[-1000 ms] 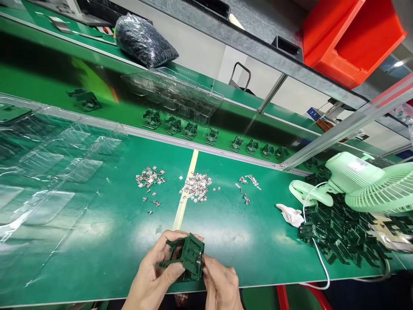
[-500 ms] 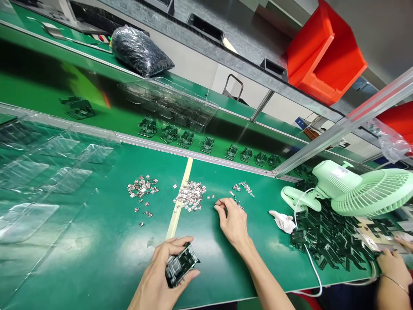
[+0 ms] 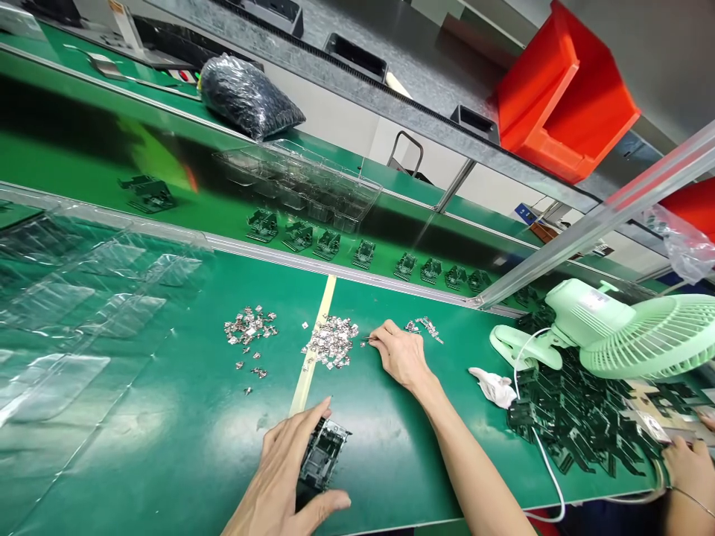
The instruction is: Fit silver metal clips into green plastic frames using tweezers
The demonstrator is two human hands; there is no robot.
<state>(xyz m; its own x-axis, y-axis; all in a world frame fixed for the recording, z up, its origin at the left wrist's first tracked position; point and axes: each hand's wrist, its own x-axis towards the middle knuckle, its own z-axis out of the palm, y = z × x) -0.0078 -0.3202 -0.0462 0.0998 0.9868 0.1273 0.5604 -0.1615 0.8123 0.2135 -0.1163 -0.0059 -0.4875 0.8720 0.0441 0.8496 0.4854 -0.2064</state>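
My left hand (image 3: 287, 473) curves around a black plastic housing (image 3: 324, 454) with metal parts on it, low over the green table. Its fingers lie along the far left side and the thumb sticks out below. My right hand (image 3: 399, 353) is at the right edge of a pile of small silver metal pieces (image 3: 334, 342). Thumb and forefinger are pinched together, and a thin small metal piece (image 3: 366, 339) shows at their tips. Behind that hand lie several longer metal strips (image 3: 429, 327). A second heap of small metal pieces (image 3: 249, 325) sits to the left.
Clear plastic trays (image 3: 72, 313) cover the left side. Black housings (image 3: 366, 253) stand in a row on the back ledge. At right are a pale green fan (image 3: 631, 331), a white crumpled cloth (image 3: 492, 387), a heap of black housings (image 3: 581, 417) and another person's hand (image 3: 690, 469).
My right hand has moved slightly up, its fingertips now pinched beside the pile. In my left hand the housing has turned more upright, and the fingers have straightened along it.
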